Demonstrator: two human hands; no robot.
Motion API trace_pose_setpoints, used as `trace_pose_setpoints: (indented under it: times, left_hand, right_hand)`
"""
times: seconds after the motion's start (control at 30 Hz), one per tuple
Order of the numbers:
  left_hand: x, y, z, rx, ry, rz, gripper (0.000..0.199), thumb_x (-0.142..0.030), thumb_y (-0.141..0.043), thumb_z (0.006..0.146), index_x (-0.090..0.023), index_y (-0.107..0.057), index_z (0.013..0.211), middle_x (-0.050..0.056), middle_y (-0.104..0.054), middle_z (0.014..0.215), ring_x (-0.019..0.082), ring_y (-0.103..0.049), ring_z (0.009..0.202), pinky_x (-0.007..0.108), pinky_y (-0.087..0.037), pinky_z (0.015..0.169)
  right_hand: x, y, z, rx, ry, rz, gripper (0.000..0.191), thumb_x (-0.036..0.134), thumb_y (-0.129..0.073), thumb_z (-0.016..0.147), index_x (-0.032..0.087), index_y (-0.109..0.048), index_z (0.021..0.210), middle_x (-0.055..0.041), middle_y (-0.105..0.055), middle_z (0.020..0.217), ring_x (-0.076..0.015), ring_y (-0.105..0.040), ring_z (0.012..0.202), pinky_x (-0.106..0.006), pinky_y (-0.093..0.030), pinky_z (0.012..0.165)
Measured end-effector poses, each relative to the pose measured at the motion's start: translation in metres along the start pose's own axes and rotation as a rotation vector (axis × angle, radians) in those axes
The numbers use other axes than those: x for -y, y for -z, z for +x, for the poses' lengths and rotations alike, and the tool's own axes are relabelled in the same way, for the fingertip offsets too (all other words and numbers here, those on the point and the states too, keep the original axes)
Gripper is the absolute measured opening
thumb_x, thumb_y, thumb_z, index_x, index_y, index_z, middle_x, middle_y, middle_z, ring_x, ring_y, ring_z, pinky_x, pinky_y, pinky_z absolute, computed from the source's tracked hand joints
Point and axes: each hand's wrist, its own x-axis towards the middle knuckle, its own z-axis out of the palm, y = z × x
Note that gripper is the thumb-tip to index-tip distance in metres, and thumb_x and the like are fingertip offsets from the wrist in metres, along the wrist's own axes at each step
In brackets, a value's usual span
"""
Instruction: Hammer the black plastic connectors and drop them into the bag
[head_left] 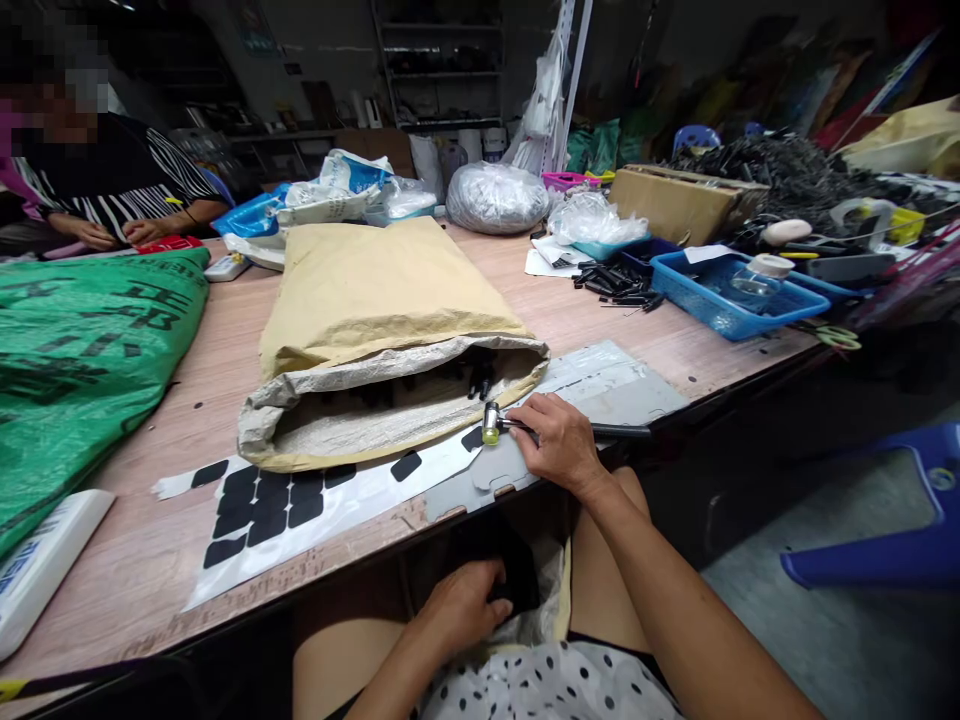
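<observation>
My right hand (pixel 553 440) is closed around the black handle of a small hammer (pixel 491 423) with a metal head and a yellowish face. The hammer head lies at the table's front edge, just before the mouth of a large tan sack (pixel 390 290). Several black parts (pixel 481 378) show inside that open sack. Under the hammer are a grey flat board (pixel 600 385) and a white sheet (pixel 315 535) with black rounded-square pads (pixel 270 510). Down at my lap, my left hand (pixel 466 602) curls over a second open bag (pixel 556 590) with a dark inside; what its fingers hold is hidden.
A green printed sack (pixel 90 350) and a white box (pixel 52 565) occupy the left side. To the right stand a blue tray (pixel 720 300), black parts (pixel 619 285) and a cardboard box (pixel 686 200). Another person (pixel 120 185) sits across at far left. A blue stool (pixel 877 510) stands right.
</observation>
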Motion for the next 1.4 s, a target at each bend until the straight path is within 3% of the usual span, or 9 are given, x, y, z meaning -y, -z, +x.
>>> trace_pose_setpoints:
  times: [0.1,0.17,0.23,0.37,0.47,0.63,0.8,1.1,1.4]
  left_hand:
    - [-0.021,0.032,-0.019,0.131,-0.097,-0.042,0.024,-0.041,-0.078,0.066,-0.027,-0.071,0.085,0.004,-0.069,0.083,0.028,-0.065,0.081,0.035,-0.040,0.067]
    - [-0.043,0.068,-0.033,0.224,-0.216,-0.191,0.024,-0.044,-0.074,0.075,-0.025,-0.073,0.090,0.001,-0.068,0.079,0.020,-0.061,0.073,0.030,-0.042,0.065]
    - [-0.062,0.108,-0.039,0.181,-0.306,-0.377,0.028,-0.047,-0.065,0.087,-0.021,-0.072,0.094,0.002,-0.068,0.081,0.016,-0.059,0.073,0.026,-0.042,0.064]
    - [-0.079,0.170,-0.003,-0.419,-0.345,-0.342,0.028,-0.044,-0.062,0.087,-0.017,-0.071,0.086,0.003,-0.070,0.081,0.016,-0.059,0.072,0.026,-0.043,0.065]
    - [-0.078,0.191,0.044,-0.786,-0.152,-0.108,0.025,-0.038,-0.059,0.087,-0.017,-0.073,0.084,0.006,-0.074,0.082,0.020,-0.064,0.076,0.028,-0.044,0.067]
    - [-0.082,0.193,0.086,-0.903,0.053,0.050,0.022,-0.035,-0.064,0.081,-0.016,-0.076,0.084,0.013,-0.077,0.084,0.026,-0.069,0.082,0.031,-0.044,0.068]
    - [-0.087,0.194,0.078,-0.882,0.176,0.140,0.023,-0.038,-0.070,0.076,-0.018,-0.077,0.085,0.014,-0.077,0.088,0.030,-0.069,0.083,0.033,-0.041,0.065]
    - [-0.032,0.185,-0.003,-0.723,-0.322,0.092,0.019,-0.038,-0.071,0.082,-0.021,-0.073,0.090,0.001,-0.068,0.083,0.016,-0.057,0.071,0.027,-0.041,0.065]
    - [-0.017,0.156,-0.010,-0.751,-0.313,0.136,0.014,-0.031,-0.071,0.082,-0.023,-0.069,0.094,0.001,-0.066,0.088,0.019,-0.061,0.082,0.029,-0.045,0.071]
  right_hand:
    - [0.001,0.001,0.000,0.009,-0.002,-0.004,0.017,0.021,-0.065,0.087,0.024,-0.073,0.101,-0.0040,-0.067,0.094,-0.0229,-0.056,0.091,-0.035,-0.042,0.078]
    - [0.001,0.001,0.000,0.014,-0.005,-0.008,0.016,0.022,-0.065,0.087,0.024,-0.073,0.101,-0.0042,-0.067,0.094,-0.0230,-0.056,0.091,-0.035,-0.042,0.079]
    - [0.001,0.002,0.000,0.016,-0.007,-0.009,0.016,0.022,-0.065,0.087,0.024,-0.073,0.101,-0.0044,-0.067,0.094,-0.0230,-0.056,0.091,-0.035,-0.042,0.079]
    - [0.001,0.001,0.000,0.009,-0.011,-0.006,0.016,0.022,-0.065,0.087,0.024,-0.073,0.101,-0.0042,-0.067,0.094,-0.0228,-0.056,0.091,-0.035,-0.042,0.078]
    - [0.001,0.001,0.000,-0.001,-0.010,0.000,0.015,0.022,-0.065,0.087,0.024,-0.073,0.100,-0.0044,-0.067,0.093,-0.0229,-0.056,0.091,-0.034,-0.042,0.079]
    - [0.000,0.000,0.000,0.002,-0.007,0.008,0.015,0.023,-0.065,0.087,0.024,-0.072,0.101,-0.0047,-0.067,0.093,-0.0233,-0.056,0.092,-0.035,-0.043,0.080]
    - [0.000,0.000,0.000,-0.004,-0.011,0.014,0.014,0.023,-0.065,0.087,0.024,-0.072,0.099,-0.0050,-0.067,0.092,-0.0234,-0.056,0.091,-0.035,-0.043,0.080]
    - [0.000,0.000,-0.001,-0.013,-0.020,0.020,0.012,0.023,-0.065,0.087,0.023,-0.072,0.097,-0.0045,-0.067,0.092,-0.0229,-0.057,0.091,-0.034,-0.043,0.079]
    - [0.001,0.001,-0.001,-0.003,-0.014,0.017,0.013,0.023,-0.065,0.087,0.023,-0.072,0.098,-0.0045,-0.066,0.091,-0.0234,-0.057,0.091,-0.035,-0.044,0.080]
